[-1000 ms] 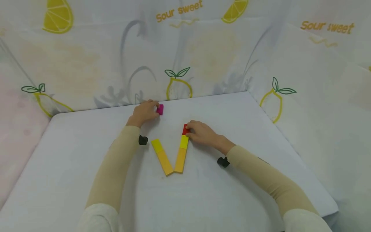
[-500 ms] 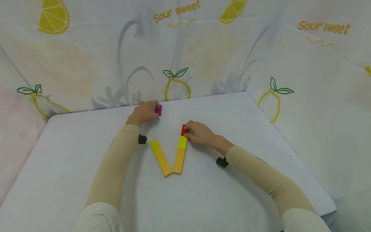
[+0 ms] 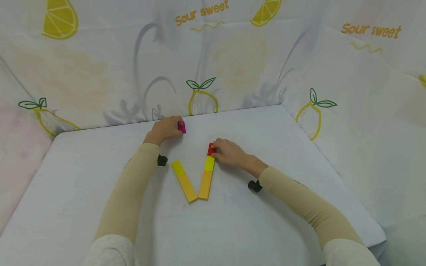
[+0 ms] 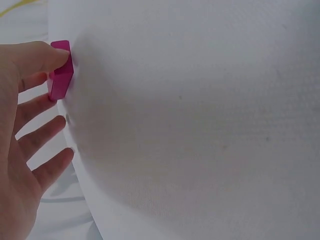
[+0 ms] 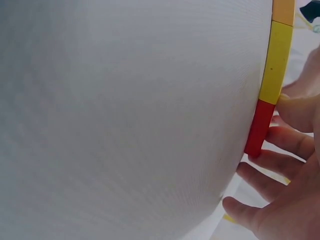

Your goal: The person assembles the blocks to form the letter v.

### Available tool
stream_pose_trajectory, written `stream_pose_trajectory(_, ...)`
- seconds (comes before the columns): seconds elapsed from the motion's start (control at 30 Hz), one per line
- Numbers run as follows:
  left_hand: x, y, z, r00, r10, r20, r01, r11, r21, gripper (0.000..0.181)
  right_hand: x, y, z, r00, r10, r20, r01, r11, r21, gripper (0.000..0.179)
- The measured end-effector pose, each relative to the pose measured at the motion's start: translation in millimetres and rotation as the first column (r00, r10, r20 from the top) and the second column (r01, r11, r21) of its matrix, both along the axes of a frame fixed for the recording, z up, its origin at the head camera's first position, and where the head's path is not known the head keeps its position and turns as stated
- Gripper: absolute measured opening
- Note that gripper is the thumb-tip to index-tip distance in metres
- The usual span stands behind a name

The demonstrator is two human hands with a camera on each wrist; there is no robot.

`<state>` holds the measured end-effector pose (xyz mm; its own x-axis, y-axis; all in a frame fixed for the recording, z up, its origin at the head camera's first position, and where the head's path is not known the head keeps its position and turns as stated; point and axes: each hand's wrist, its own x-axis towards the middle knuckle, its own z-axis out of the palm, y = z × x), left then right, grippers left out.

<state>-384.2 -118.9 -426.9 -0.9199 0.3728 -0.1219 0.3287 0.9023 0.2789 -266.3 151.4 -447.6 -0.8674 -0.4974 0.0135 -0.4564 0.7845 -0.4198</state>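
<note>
Near the table's back edge, my left hand (image 3: pixel 164 129) pinches a small magenta block (image 3: pixel 182 128) between thumb and fingers; the left wrist view shows the block (image 4: pixel 61 82) under the thumb, with the other fingers spread. My right hand (image 3: pixel 231 152) holds a red block (image 3: pixel 210 149) at the far end of a row. Directly below the red one lies a yellow block (image 3: pixel 209 163), then a longer orange block (image 3: pixel 205 185). In the right wrist view the thumb sits where red meets yellow, and fingertips touch the red block (image 5: pixel 260 127).
A second row, a yellow block (image 3: pixel 178 168) and a long orange block (image 3: pixel 188 189), slants to meet the first at the near end, forming a V. All lie on a white-covered table (image 3: pixel 249 221). A lemon-printed cloth (image 3: pixel 239 66) hangs behind it.
The head view has shifted slightly. Both hands keep their hold on the magenta and red blocks, with no clear movement across the table.
</note>
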Motion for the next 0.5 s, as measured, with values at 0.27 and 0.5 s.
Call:
stream_pose_trajectory(0.27, 0.7, -1.6, 0.0, 1.000, -0.021, 0.000, 0.021, 0.999, 0.030, 0.032, 0.7, 0.8, -0.7, 1.000, 0.005, -0.010, -0.005, 1.000, 0.002, 0.030)
stream_pose_trajectory(0.5, 4.3, -6.6, 4.3, 1.000, -0.024, -0.001, 0.024, 0.999, 0.041, 0.030, 0.3, -0.1, 1.9, 1.000, 0.005, 0.006, -0.005, 1.000, 0.003, 0.030)
